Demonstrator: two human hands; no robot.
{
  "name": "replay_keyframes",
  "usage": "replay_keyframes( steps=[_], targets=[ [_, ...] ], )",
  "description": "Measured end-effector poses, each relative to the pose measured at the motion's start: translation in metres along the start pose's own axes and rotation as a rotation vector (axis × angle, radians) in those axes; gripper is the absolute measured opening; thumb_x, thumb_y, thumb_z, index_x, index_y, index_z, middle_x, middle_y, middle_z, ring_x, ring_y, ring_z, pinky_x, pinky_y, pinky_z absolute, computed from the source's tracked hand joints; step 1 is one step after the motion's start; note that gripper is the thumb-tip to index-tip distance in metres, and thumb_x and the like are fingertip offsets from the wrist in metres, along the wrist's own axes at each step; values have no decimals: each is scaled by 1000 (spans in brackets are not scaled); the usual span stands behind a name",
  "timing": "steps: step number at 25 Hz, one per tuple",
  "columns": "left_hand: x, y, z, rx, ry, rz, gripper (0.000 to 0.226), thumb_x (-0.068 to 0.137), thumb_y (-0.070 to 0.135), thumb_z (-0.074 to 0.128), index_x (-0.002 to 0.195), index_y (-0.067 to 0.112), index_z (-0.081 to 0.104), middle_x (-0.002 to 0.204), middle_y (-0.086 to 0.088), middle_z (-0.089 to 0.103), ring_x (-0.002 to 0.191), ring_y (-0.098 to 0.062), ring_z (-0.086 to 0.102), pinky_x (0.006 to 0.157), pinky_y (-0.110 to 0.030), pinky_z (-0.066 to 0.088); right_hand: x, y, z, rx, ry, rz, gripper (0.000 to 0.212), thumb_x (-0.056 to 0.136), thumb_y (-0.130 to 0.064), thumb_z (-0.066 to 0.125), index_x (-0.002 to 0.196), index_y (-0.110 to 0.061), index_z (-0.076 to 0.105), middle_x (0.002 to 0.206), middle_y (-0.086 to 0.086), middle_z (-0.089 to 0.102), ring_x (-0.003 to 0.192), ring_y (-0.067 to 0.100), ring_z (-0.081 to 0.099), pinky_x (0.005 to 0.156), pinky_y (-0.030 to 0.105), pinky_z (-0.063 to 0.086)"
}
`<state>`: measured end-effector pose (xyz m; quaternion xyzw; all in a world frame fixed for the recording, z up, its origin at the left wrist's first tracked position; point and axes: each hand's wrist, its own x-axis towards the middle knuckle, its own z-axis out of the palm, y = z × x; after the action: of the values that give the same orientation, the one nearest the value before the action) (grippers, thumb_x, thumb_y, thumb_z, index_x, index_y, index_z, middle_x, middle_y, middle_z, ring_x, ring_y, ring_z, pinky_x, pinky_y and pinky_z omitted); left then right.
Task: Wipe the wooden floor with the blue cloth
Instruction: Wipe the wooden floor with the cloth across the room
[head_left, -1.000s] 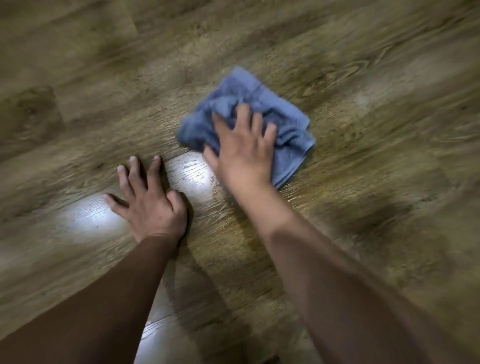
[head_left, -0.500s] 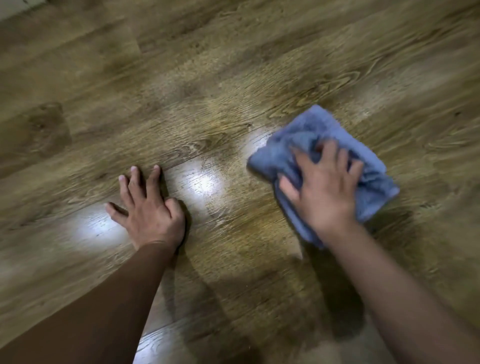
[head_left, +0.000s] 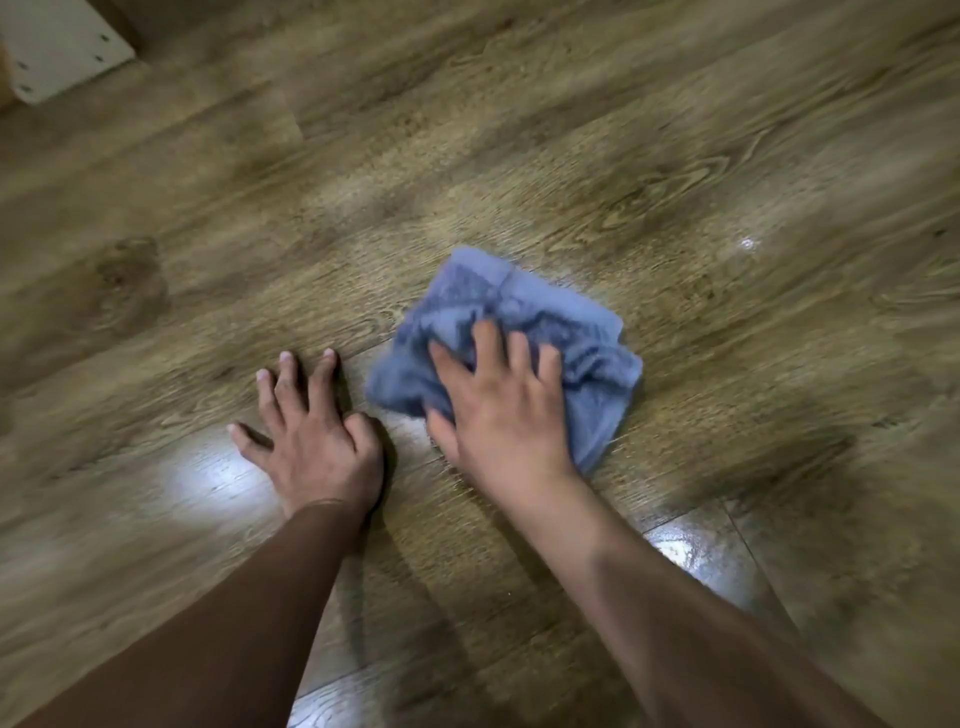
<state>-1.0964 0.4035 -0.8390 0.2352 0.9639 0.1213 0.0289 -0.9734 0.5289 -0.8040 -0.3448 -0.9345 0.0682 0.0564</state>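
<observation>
Head view: wooden floor fills the frame, brown grain, glossy glare patches near the left hand and at lower right. Pale board with small holes sits at the top-left corner. Blue cloth, bunched and creased, lies mid-frame on the floor. Right hand presses it flat, fingers spread. Left hand rests just beside it, fingers splayed on bare floor. Bare floor extends beyond the cloth's far and right edges.

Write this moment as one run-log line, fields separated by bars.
step: wiping | right hand: presses blue cloth on wooden floor | left hand: flat on floor, beside cloth
</observation>
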Motion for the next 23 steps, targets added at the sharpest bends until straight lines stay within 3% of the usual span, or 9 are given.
replay_keyframes(
  steps=[6,10,16,20,23],
  targets=[
    [0,0,1,15,1,-6,78,76,38,29,152,31,40,168,-3,23,157,-23,7,119,-67,-2,-77,65,-10,-5,-21,-40,62,72,-55,70,127,-28,68,116,15,57,94,35,55,86,48,35],
    [1,0,0,18,-19,-5,79,76,38,27,154,30,38,169,-3,20,158,-24,5,118,-67,-3,-23,114,-18,-53,51,200,56,84,-56,56,130,-25,63,120,20,50,103,39,49,90,51,31],
    [1,-1,1,40,-34,-1,77,78,38,28,154,32,35,169,-2,18,158,-24,3,119,-68,-2,121,121,-11,-138,75,432,57,92,-55,54,138,-22,51,157,27,27,133,48,37,107,62,25],
    [1,-1,1,31,-29,-3,77,77,37,30,153,32,36,169,-2,19,158,-25,4,118,-69,-2,131,50,1,-114,53,241,58,89,-54,55,141,-28,51,157,19,31,134,43,37,106,56,26],
    [1,-1,1,24,-11,-4,78,76,38,29,153,31,38,169,-3,20,157,-26,6,118,-70,-1,63,8,4,-71,40,34,59,83,-55,60,137,-31,55,138,15,46,117,35,43,96,48,28]
  ],
)
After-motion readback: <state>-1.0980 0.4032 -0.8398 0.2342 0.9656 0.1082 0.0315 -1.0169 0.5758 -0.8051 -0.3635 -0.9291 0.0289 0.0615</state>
